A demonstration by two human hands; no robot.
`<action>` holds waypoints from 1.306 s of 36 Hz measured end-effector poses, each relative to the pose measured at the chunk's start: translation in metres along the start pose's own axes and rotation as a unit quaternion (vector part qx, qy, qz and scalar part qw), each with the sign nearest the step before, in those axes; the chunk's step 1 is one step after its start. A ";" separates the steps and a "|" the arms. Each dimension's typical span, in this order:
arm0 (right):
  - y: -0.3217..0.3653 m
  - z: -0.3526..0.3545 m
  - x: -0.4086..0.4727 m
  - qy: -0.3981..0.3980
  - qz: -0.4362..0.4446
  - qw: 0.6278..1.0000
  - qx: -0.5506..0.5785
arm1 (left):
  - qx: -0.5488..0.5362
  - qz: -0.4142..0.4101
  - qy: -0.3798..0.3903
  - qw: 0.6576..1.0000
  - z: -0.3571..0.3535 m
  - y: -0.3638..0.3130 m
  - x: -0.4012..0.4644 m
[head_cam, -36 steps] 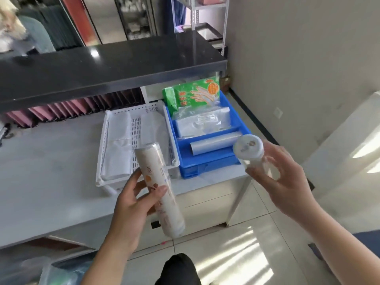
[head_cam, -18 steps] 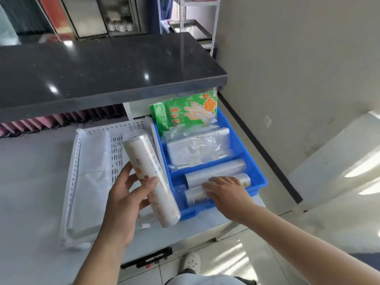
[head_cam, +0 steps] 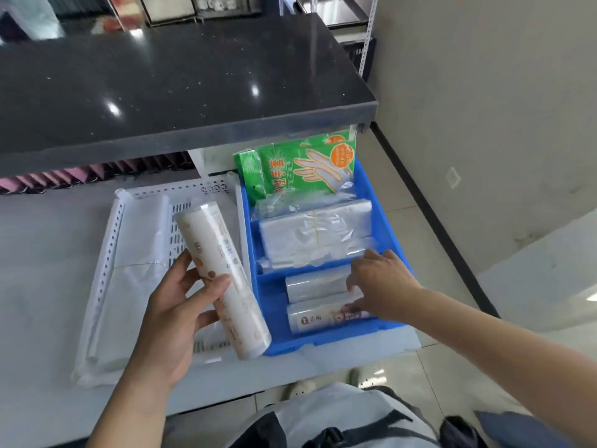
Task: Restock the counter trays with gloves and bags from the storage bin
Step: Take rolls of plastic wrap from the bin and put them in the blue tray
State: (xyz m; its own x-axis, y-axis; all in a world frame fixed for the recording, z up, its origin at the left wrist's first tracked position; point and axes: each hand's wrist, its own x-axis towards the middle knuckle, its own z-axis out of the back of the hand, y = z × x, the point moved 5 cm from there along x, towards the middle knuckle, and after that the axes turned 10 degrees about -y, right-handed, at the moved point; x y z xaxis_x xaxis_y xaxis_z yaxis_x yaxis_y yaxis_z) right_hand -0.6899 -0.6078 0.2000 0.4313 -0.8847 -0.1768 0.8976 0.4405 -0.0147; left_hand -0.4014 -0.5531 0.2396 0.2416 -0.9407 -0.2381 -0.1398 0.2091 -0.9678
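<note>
The blue tray sits on the table. At its back stand 2 green glove packs; its middle compartment holds a flat stack of clear bags; in front lie 2 bag rolls side by side. Left of it, a white perforated tray holds folded white bags, with a tilted printed roll above.

This looks like a shop's service counter: a raised black stone top sits over a lower white work surface, where a blue tray holds packs of disposable gloves and rolls of plastic bags, with metal shelving behind.
</note>
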 end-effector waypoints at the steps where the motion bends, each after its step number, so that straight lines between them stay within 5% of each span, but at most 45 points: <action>1: -0.007 0.004 0.000 -0.002 -0.003 1.000 0.000 | -0.001 -0.003 -0.008 1.000 -0.002 -0.001 -0.001; 10: -0.022 -0.004 -0.007 0.038 0.062 0.997 0.040 | -0.029 -0.003 -0.074 0.997 -0.024 0.005 -0.018; 17: -0.033 0.010 0.014 -0.057 -0.005 0.966 0.250 | -0.028 -0.019 -0.124 0.992 -0.026 0.004 -0.036; 22: -0.016 0.013 0.047 -0.092 0.031 0.955 0.282 | -0.026 -0.028 -0.158 0.987 -0.023 0.004 -0.048; 29: -0.004 0.013 0.088 -0.146 -0.071 0.926 0.341 | -0.041 -0.021 -0.182 0.982 -0.024 0.006 -0.061; 42: 0.017 -0.016 0.074 -0.034 0.073 0.948 0.307 | -0.049 -0.007 -0.190 0.981 -0.022 0.014 -0.063; 47: 0.016 -0.031 0.054 -0.022 0.158 0.970 0.183 | -0.043 -0.002 -0.177 0.983 -0.026 0.014 -0.059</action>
State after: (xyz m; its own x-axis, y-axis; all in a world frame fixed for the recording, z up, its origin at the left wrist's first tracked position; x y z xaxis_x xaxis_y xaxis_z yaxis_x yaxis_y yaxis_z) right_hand -0.6554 -0.6436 0.1599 0.6866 -0.7234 -0.0726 0.6884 0.6149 0.3847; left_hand -0.4424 -0.5014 0.2421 0.5597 -0.7858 -0.2630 -0.2151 0.1687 -0.9619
